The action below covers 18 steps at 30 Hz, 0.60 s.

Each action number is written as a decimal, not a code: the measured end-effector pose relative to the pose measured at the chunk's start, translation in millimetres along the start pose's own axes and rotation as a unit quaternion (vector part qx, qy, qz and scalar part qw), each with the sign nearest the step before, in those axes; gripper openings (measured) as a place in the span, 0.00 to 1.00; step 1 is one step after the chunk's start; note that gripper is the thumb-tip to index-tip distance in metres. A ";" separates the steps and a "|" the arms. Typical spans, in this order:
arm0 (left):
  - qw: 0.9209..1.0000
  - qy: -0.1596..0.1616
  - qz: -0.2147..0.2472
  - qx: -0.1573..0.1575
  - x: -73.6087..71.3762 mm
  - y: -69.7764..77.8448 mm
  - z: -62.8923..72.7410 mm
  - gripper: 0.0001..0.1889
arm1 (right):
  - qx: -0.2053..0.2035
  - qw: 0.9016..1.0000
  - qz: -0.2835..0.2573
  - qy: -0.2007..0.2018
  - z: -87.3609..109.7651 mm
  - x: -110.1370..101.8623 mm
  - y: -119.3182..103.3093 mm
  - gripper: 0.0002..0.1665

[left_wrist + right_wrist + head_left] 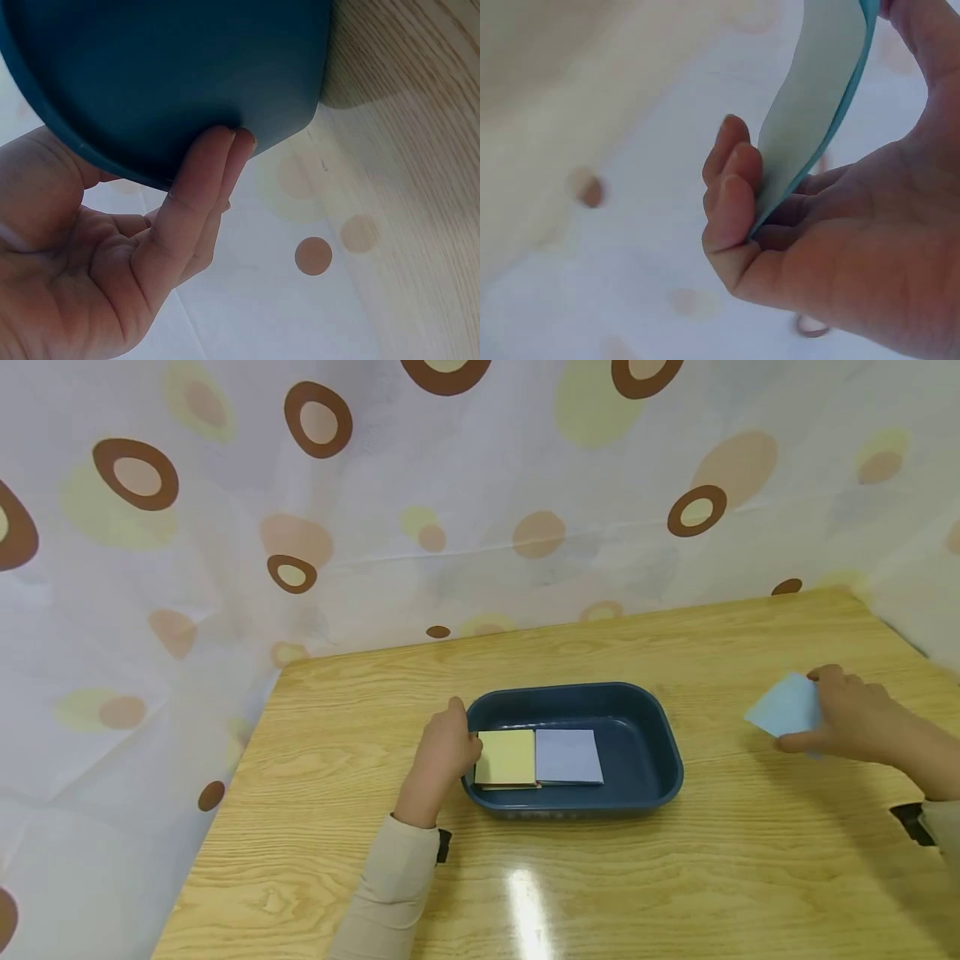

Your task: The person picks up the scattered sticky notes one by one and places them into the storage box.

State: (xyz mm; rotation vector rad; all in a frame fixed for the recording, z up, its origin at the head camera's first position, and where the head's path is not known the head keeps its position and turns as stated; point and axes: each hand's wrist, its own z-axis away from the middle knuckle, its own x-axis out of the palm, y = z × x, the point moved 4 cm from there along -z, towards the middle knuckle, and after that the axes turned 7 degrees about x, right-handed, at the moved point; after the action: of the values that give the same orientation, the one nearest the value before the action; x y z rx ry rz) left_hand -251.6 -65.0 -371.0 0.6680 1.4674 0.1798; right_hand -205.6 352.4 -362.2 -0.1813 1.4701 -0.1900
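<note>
A dark blue plastic tray (637, 752) stands on the table, its long side across my view. My left hand (442, 756) grips its left end; in the left wrist view, fingers (196, 180) press on the outside of the tray wall (187, 82), with the thumb by the rim. Inside lie a yellow sticky note pad (506, 757) and, right beside it, a pale lilac one (567, 756). Off to the right, my right hand (858, 718) holds a light blue sticky note pad (787, 706) above the table. The right wrist view shows this thin pad (817, 97) bent between fingers and thumb.
The wooden table (337, 743) runs to a patterned cloth (480, 560) hanging behind it and at both sides. Bare tabletop lies between the tray and my right hand. The tray's right end has dark floor showing beside the lilac pad.
</note>
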 end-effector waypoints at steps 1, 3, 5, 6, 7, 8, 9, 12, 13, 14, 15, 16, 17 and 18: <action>1.000 0.001 0.000 0.000 0.2 0.0 -0.2 0.23 | -0.011 1.000 -0.011 0.013 0.2 -7.0 -12.6 0.55; 1.000 0.002 -0.001 0.001 0.3 -0.1 -0.5 0.22 | -0.036 0.998 -0.034 0.027 1.1 -18.2 -40.2 0.55; 1.000 0.002 -0.001 0.000 -0.1 -0.4 -0.3 0.22 | -0.067 0.996 -0.055 0.021 1.5 -25.4 -70.1 0.56; 1.000 0.002 0.000 -0.001 -0.6 -0.6 0.0 0.22 | -0.087 0.994 -0.061 0.013 1.0 -27.0 -85.4 0.56; 1.000 0.002 0.001 -0.001 -1.0 -0.8 0.1 0.22 | -0.104 0.992 -0.065 0.000 0.4 -27.6 -100.7 0.56; 1.000 0.002 0.002 -0.001 -1.3 -1.1 0.3 0.22 | -0.121 0.991 -0.061 -0.012 -0.6 -26.9 -116.0 0.56; 1.000 0.001 0.002 -0.002 -1.5 -1.5 0.4 0.22 | -0.138 0.988 -0.057 -0.026 -2.0 -25.5 -130.7 0.56; 1.000 0.000 0.003 0.001 -1.3 -2.6 0.3 0.22 | -0.186 0.980 -0.023 -0.073 -10.6 -15.4 -171.0 0.55; 1.000 0.000 0.004 0.001 -1.0 -2.9 0.1 0.23 | -0.198 0.976 -0.002 -0.087 -14.7 -10.5 -182.5 0.54; 1.000 0.000 0.004 0.002 -0.8 -3.1 0.0 0.23 | -0.205 0.973 0.019 -0.104 -18.9 -4.9 -192.8 0.53; 1.000 0.000 0.003 0.002 -0.6 -3.2 0.0 0.23 | -0.212 0.969 0.040 -0.121 -23.7 1.5 -201.5 0.51; 1.000 0.001 0.002 0.003 -0.4 -3.1 -0.2 0.22 | -0.219 0.964 0.064 -0.135 -28.9 8.4 -209.0 0.49; 1.000 0.002 0.002 0.004 -0.2 -3.0 -0.3 0.22 | -0.221 0.960 0.084 -0.150 -34.0 15.3 -215.3 0.47; 1.000 0.002 0.001 0.004 -0.3 -2.6 -0.5 0.21 | -0.222 0.955 0.105 -0.164 -38.9 21.9 -220.5 0.47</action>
State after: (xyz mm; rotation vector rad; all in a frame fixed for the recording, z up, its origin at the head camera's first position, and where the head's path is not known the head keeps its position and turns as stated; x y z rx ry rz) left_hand -252.8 -67.1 -372.1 0.6759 1.4729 0.1771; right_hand -246.0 132.8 -334.8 -0.3989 1.1715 0.3353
